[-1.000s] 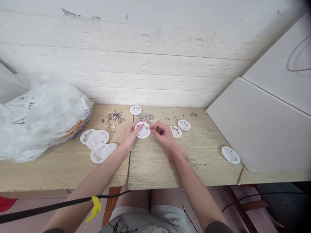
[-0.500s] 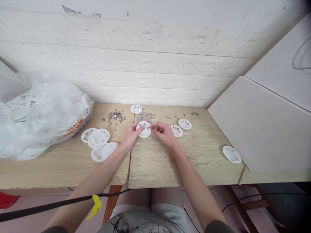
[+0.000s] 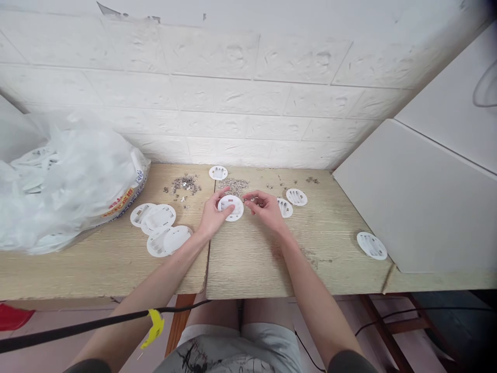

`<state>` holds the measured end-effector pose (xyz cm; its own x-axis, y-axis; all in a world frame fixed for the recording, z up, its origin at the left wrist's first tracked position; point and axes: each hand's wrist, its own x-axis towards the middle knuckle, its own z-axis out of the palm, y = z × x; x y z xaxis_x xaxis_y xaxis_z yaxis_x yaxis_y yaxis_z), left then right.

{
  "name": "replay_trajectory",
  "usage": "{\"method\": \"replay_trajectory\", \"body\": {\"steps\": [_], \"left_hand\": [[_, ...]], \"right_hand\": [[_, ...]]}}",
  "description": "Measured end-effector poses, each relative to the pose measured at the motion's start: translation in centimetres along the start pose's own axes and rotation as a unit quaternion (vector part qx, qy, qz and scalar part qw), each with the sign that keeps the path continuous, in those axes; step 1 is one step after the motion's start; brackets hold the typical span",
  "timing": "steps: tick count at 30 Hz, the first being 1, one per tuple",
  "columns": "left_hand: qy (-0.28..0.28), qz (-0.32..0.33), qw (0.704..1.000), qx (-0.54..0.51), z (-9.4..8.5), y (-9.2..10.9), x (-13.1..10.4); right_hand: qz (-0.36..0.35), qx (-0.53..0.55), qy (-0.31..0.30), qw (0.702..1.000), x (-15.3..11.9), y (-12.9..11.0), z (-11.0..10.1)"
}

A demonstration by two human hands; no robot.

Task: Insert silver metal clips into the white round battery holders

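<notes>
White disc above tabletop, nr metal bits | L hand fingers gripping it, thumb on top | R hand fingers curled by rim, can't tell if gripping | step: prob. fitting bits | next: needs steady disc

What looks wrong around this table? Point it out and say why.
A dark stain mars the wood-grain tabletop beside the right forearm. Small metal pieces lie scattered near the brick-patterned wall, apart from the two denser heaps. High on the wall's left, a jagged grey patch breaks the white surface, perhaps peeled paint.
</notes>
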<state>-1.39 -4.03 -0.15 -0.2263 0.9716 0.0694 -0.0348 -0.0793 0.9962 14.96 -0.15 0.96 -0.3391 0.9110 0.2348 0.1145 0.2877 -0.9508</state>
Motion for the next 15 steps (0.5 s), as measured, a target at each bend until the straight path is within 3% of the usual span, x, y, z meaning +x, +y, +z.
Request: {"method": "replay_trajectory", "body": {"steps": [15], "left_hand": [[-0.052, -0.007, 0.999, -0.014, 0.42, -0.53, -0.22]], "right_hand": [[0.011, 0.061, 0.002, 0.998, 0.29, 0.76, 0.59]]}}
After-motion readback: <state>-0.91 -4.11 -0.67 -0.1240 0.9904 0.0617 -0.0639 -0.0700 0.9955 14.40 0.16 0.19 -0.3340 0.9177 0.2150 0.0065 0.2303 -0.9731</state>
